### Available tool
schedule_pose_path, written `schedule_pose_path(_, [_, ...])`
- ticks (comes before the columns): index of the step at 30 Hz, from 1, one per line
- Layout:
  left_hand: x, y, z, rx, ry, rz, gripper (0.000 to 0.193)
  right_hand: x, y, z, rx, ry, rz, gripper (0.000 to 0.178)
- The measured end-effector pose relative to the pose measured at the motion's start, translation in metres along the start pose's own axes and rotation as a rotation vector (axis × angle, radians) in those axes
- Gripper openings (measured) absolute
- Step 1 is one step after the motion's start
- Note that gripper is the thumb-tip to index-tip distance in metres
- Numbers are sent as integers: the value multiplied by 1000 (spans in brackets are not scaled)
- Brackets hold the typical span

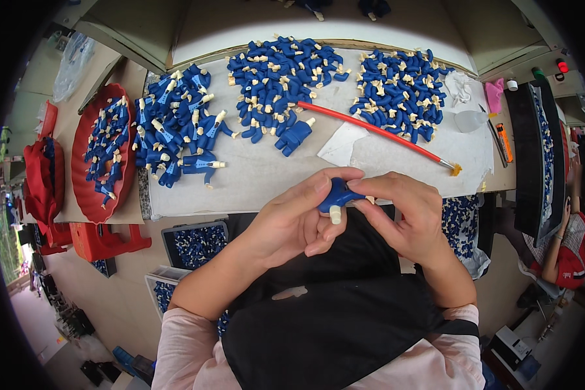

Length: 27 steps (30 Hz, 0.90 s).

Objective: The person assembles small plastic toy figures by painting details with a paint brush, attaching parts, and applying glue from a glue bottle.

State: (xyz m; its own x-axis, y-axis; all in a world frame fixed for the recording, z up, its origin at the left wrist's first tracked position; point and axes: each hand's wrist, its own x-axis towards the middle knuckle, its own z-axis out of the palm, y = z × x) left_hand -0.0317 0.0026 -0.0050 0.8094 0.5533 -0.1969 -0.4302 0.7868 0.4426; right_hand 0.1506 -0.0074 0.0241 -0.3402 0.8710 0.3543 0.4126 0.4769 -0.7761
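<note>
In front of my chest, my left hand (292, 214) is closed around a small blue figure body (332, 197). A cream peg points down from this body, toward me. My right hand (409, 211) pinches a blue arm piece (356, 186) with a cream end, pressed against the side of the body; the fingers partly hide where the two meet. On the bench beyond lies a single blue torso (294, 138) with a cream peg. Past it are a middle pile of blue arm pieces (279, 71) and a right pile of similar pieces (400, 91).
Assembled blue figures (179, 123) heap at the bench's left, beside a red scalloped tray (88, 188) of more. A red-handled brush (377, 131) lies across the white bench top (240, 188). An orange cutter (504, 143) lies right. Below stands a grey bin (175, 250). Another person (575, 250) sits far right.
</note>
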Motion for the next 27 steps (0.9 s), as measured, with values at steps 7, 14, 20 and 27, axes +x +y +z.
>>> schedule_pose_path(7, [0,-8,11,323,287,141,49,0,-3,6,64,110,219,15])
schedule_pose_path(14, [-2,-14,14,486,416,369,35,5,0,2,241,-29,277,19])
schedule_pose_path(20, [-6,-11,11,503,418,275,34,1,3,5,447,44,334,19])
schedule_pose_path(27, [-6,-13,17,566,436,328,41,-1,9,15,694,63,500,15])
